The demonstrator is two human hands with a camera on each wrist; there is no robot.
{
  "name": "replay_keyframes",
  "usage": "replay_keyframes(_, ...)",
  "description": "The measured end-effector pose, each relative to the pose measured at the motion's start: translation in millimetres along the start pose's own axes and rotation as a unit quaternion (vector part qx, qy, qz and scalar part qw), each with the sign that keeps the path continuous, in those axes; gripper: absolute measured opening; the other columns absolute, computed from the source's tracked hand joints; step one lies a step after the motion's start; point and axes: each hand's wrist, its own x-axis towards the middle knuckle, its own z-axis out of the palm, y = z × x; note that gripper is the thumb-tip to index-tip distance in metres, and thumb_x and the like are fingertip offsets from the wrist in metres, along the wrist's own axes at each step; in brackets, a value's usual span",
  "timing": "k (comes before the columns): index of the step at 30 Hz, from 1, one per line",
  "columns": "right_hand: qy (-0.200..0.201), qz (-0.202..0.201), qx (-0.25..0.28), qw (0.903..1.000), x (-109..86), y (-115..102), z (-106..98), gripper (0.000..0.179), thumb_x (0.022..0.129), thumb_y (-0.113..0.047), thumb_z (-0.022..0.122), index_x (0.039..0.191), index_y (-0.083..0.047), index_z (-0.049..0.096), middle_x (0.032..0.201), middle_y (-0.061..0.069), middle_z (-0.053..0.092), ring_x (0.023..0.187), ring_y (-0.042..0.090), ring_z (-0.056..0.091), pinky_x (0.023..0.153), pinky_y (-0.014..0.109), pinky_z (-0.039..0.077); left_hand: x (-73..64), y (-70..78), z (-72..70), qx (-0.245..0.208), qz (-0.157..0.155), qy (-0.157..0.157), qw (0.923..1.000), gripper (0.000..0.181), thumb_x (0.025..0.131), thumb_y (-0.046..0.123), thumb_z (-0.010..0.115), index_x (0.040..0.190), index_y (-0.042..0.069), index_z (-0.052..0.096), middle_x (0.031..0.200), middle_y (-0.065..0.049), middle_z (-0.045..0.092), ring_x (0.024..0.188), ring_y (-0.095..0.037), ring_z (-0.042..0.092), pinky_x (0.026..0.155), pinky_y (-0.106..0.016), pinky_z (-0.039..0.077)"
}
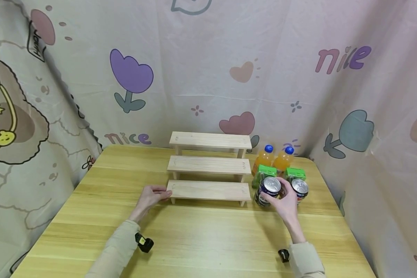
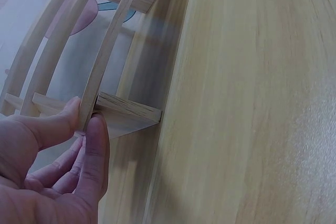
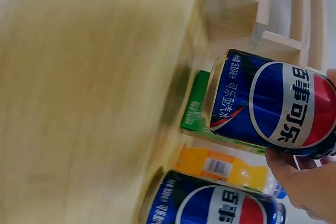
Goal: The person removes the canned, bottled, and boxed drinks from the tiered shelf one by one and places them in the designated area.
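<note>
A three-step wooden shelf (image 1: 208, 190) stands on the table. My left hand (image 1: 152, 197) pinches the left end of its lowest board; in the left wrist view, thumb and forefinger of the left hand (image 2: 65, 156) lie on either side of the board (image 2: 105, 51). To the right of the shelf, my right hand (image 1: 285, 200) grips a blue cola can (image 1: 264, 192) around its side. That cola can (image 3: 273, 106) is slightly tilted in the right wrist view and appears raised off the table. Another cola can (image 1: 300, 188) stands just right of my right hand.
Behind the cans are two green-topped boxes, the left box (image 1: 266, 170) and the right box (image 1: 295, 173). Two orange drink bottles with blue caps, a left bottle (image 1: 264, 157) and a right bottle (image 1: 283, 160), stand farther back. A patterned cloth (image 1: 194, 77) hangs behind the table (image 1: 208, 239).
</note>
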Motion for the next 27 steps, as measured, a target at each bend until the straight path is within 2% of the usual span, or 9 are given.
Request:
replay_keyframes(7,-0.001,0.015,-0.015,0.9998,0.8,7.9,1.5,0.072,0.072,0.003,0.086,0.136,0.000,0.052,0.134,0.022,0.063,0.105,-0.010,0.052,0.087,-0.001,0.041,-0.2,0.8,-0.3,0.000,0.008,-0.005,1.0000,0.045,0.093,0.013,0.073,0.124,-0.017,0.059,0.107,-0.025,0.074,0.085,-0.018,0.074,0.085,-0.039,0.063)
replay_keyframes(13,-0.017,0.023,-0.012,0.9995,3.0,8.8,1.9,0.075,0.074,0.001,0.086,0.139,0.002,0.048,0.140,0.026,0.058,0.126,0.022,0.056,0.090,-0.003,0.039,1.2,1.6,1.2,-0.001,0.003,-0.002,1.0000,0.045,0.093,0.013,0.073,0.124,-0.016,0.059,0.105,-0.022,0.075,0.086,-0.018,0.074,0.085,-0.035,0.062)
replay_keyframes(16,-0.024,0.031,-0.015,0.9991,4.3,8.3,0.9,0.076,0.075,0.001,0.085,0.141,0.002,0.047,0.142,0.027,0.057,0.132,0.030,0.053,0.090,-0.003,0.038,2.4,0.6,1.9,-0.004,0.003,-0.002,1.0000,0.045,0.092,0.012,0.073,0.124,-0.016,0.059,0.106,-0.023,0.074,0.086,-0.018,0.074,0.085,-0.035,0.063)
replay_keyframes(18,-0.028,0.035,-0.019,0.9988,5.8,8.2,0.5,0.076,0.075,0.002,0.085,0.141,0.002,0.046,0.143,0.026,0.056,0.134,0.031,0.052,0.095,0.003,0.041,3.1,-0.1,2.4,-0.006,0.003,-0.001,1.0000,0.044,0.092,0.011,0.073,0.123,-0.016,0.059,0.107,-0.025,0.074,0.086,-0.019,0.075,0.085,-0.035,0.063)
replay_keyframes(21,-0.034,0.030,-0.034,0.9984,8.4,11.1,1.9,0.076,0.077,0.001,0.084,0.142,0.002,0.045,0.145,0.026,0.054,0.137,0.034,0.051,0.110,0.023,0.045,3.4,-1.4,2.3,-0.002,0.003,0.002,1.0000,0.043,0.092,0.011,0.073,0.123,-0.016,0.060,0.106,-0.024,0.074,0.085,-0.018,0.074,0.084,-0.035,0.063)
replay_keyframes(24,-0.035,0.012,-0.052,0.9980,9.8,14.8,3.8,0.077,0.078,0.000,0.083,0.144,0.003,0.042,0.148,0.028,0.051,0.141,0.038,0.047,0.118,0.044,0.039,3.3,-1.6,1.7,-0.001,0.004,0.002,1.0000,0.043,0.092,0.012,0.073,0.123,-0.016,0.060,0.105,-0.022,0.075,0.085,-0.018,0.075,0.084,-0.033,0.063)
replay_keyframes(25,-0.034,0.004,-0.060,0.9976,9.6,15.5,3.9,0.078,0.079,-0.001,0.083,0.144,0.003,0.041,0.148,0.028,0.050,0.141,0.039,0.046,0.119,0.044,0.038,3.0,-1.6,1.1,-0.003,0.006,-0.001,1.0000,0.044,0.092,0.012,0.073,0.123,-0.016,0.059,0.105,-0.023,0.075,0.087,-0.019,0.075,0.084,-0.034,0.063)
replay_keyframes(27,-0.032,-0.012,-0.065,0.9973,8.1,15.3,2.5,0.079,0.079,-0.003,0.083,0.145,0.002,0.040,0.149,0.027,0.049,0.143,0.039,0.043,0.121,0.033,0.036,1.4,-1.3,-1.7,0.019,0.020,-0.005,0.9996,0.044,0.093,0.013,0.073,0.123,-0.016,0.060,0.108,-0.025,0.074,0.091,-0.023,0.075,0.085,-0.033,0.063)
